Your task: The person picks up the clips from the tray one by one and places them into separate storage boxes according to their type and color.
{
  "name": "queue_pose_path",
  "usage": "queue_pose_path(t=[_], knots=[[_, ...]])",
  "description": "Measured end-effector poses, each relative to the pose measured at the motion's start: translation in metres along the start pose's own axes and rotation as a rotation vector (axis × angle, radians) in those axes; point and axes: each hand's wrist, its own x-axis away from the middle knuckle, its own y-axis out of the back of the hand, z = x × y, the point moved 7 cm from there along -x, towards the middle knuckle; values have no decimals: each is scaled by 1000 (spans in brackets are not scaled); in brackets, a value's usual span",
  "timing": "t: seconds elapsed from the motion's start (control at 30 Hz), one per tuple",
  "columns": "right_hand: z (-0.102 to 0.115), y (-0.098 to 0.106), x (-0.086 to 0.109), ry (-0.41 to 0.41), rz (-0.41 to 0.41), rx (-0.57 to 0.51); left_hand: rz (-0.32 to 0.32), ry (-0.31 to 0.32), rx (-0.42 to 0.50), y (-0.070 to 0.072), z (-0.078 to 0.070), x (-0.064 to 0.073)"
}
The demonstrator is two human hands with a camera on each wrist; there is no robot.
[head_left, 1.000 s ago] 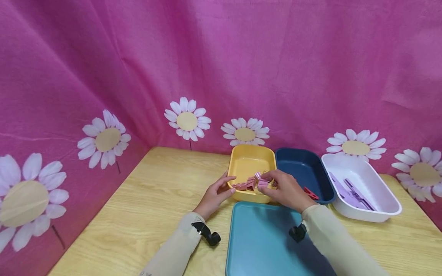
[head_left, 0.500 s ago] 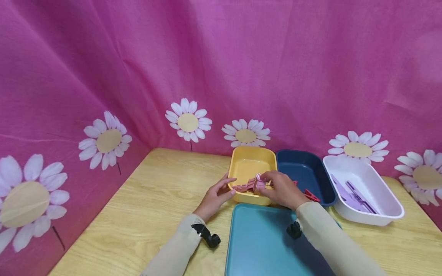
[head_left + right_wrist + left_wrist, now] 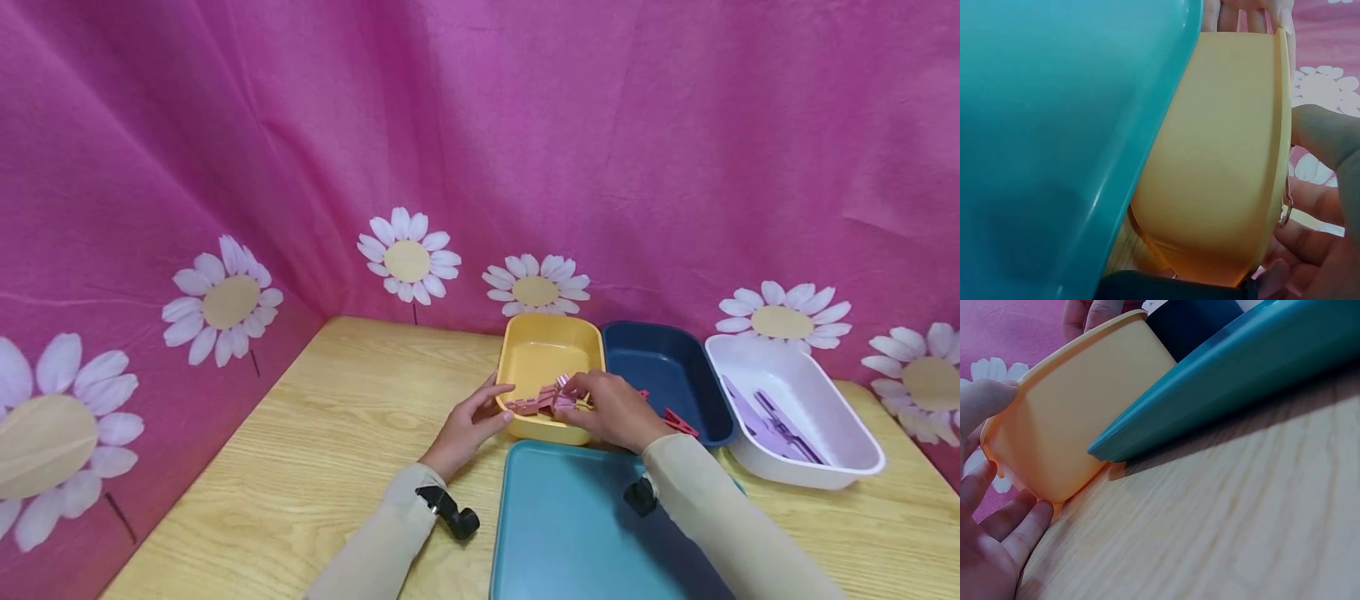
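Note:
My left hand [image 3: 463, 427] holds the near left corner of a yellow bin [image 3: 543, 358], its thumb on the rim and its fingers against the side wall. My right hand [image 3: 618, 412] reaches over the near right rim, pinching a pink metallic binder clip [image 3: 562, 382] among others. Pink clips [image 3: 531, 406] lie in the bin's near end, partly hidden by the right hand. In the right wrist view, a wire handle [image 3: 1286, 209] shows past the rim beside the right fingers. The bin's wall [image 3: 1085, 406] hides its contents in the left wrist view.
Right of the yellow bin stands a navy bin [image 3: 660, 358] with red clothespins [image 3: 680, 422]. Beyond it, a white bin [image 3: 840, 425] holds flat lilac pieces [image 3: 757, 429] and dark purple sticks [image 3: 787, 429]. A teal tray [image 3: 577, 517] lies nearest, on the wooden table [image 3: 360, 417].
My right hand has shifted slightly left over the pink clips, and its fingers now cover more of them. My left hand stays on the yellow bin's corner.

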Motion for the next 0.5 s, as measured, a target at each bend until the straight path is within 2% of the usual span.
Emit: queue_pose_path(t=[0.17,0.33,0.5], knots=[[-1,2,2,2,-7,0,14,0,4,-4,0,-1],[0,4,2,10,-14,-13,20,-17,15,-3,1,-2],[0,7,6,6,-30,-10,8,1,-5,0,5,-1]])
